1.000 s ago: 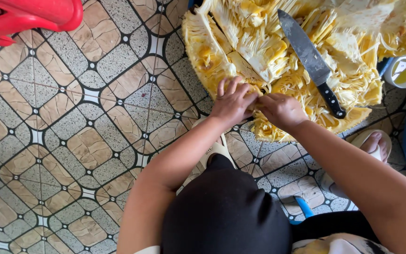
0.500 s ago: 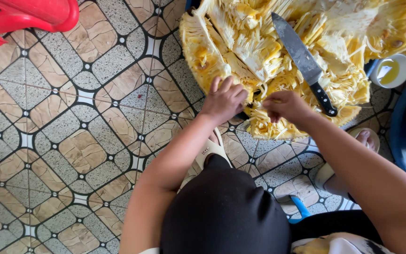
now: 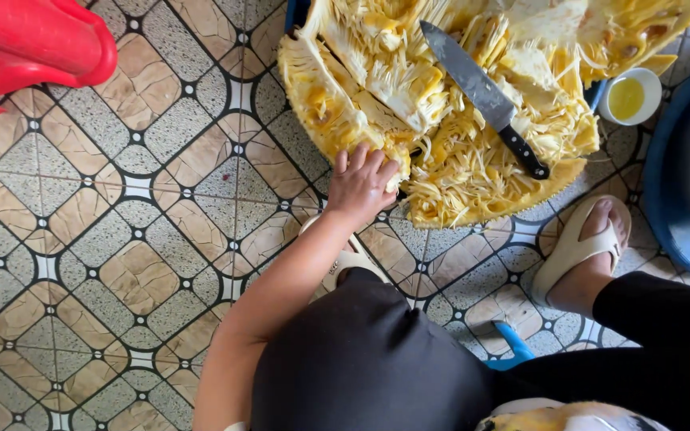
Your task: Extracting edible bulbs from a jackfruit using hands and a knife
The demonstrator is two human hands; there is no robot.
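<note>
- Left hand (image 3: 362, 182) pressed on the near edge of the cut-open jackfruit (image 3: 441, 120), fingers curled together onto a yellow piece.
- Right hand out of frame, only forearm at right; finger state impossible to tell.
- Likely heavy, soft, stringy and sticky; best gripped by the firm rind.
- Knife (image 3: 485, 97) lying on the flesh, blade exposed.
- Open tiled floor (image 3: 121, 239) to the left; cup (image 3: 628, 96), blue tub (image 3: 668, 183) and sandalled foot (image 3: 584, 247) crowding the right.

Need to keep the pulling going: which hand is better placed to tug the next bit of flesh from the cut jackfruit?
Left, probably. The left hand already rests on the jackfruit at its near edge; the right hand is out of view.
</note>
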